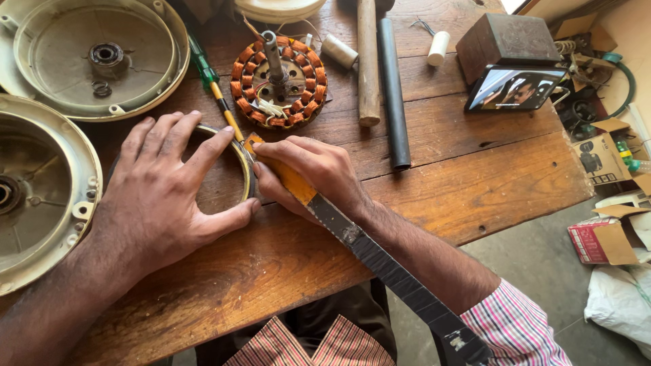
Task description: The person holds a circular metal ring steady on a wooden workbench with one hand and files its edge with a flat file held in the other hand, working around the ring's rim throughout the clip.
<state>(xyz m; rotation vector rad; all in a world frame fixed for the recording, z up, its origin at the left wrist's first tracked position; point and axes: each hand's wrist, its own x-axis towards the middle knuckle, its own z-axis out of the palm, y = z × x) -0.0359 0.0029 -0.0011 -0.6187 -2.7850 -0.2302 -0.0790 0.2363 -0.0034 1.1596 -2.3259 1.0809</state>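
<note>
Notably, we found the left hand spread flat over the metal ring just below the copper-wound stator, the right hand closed on a long blade at the ring's rim, where a slip could gash fingers.

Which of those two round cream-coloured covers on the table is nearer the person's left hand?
The lower cover at the table's left edge; the left hand lies just beside its rim, while the other cover sits farther up.
</note>
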